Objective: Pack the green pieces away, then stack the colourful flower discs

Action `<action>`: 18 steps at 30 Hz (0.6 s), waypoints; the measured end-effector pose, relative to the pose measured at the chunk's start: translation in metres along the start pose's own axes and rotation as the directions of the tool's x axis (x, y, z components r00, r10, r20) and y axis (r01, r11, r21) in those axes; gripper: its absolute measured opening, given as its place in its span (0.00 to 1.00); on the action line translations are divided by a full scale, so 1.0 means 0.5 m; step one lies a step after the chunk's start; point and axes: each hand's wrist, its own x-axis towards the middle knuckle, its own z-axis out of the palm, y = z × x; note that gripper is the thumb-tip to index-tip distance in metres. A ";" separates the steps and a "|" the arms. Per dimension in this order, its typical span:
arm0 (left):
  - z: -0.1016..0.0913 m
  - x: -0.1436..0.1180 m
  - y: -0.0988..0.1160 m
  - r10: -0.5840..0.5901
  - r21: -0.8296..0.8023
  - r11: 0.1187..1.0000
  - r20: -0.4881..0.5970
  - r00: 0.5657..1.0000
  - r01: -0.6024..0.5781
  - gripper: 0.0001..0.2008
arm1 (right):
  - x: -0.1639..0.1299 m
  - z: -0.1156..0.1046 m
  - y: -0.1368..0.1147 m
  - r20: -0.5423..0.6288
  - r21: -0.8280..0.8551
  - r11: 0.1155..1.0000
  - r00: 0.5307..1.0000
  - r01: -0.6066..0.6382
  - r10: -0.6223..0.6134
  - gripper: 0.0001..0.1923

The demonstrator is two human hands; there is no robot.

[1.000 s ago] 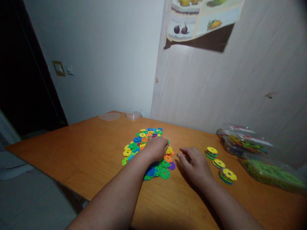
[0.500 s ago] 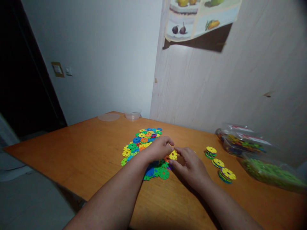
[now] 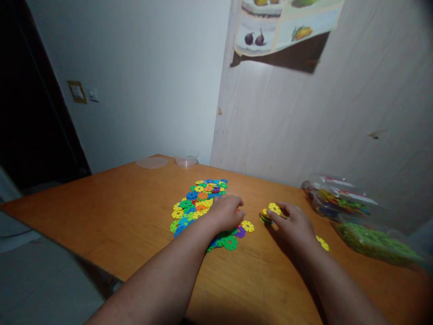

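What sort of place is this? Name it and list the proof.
Likely a room in a home: an orange wooden table, a fruit poster on the wall, and a pile of toy plastic flower discs under the left hand.

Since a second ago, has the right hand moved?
Yes. The right hand has shifted right, away from the disc pile toward the plastic bags, holding a yellow disc.
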 end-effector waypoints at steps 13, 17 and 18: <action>0.024 -0.015 0.021 0.228 0.249 0.932 0.163 0.960 -0.263 0.17 | -0.031 0.010 -0.057 0.071 0.080 0.988 0.988 0.134 -0.140 0.12; 0.024 -0.017 0.024 0.216 0.215 0.945 0.165 0.962 -0.248 0.16 | -0.055 0.016 -0.096 0.197 0.047 0.974 0.954 0.223 -0.228 0.11; 0.025 -0.017 0.024 0.206 0.201 0.950 0.168 0.964 -0.238 0.16 | -0.060 0.016 -0.104 0.232 0.019 0.971 0.943 0.240 -0.238 0.11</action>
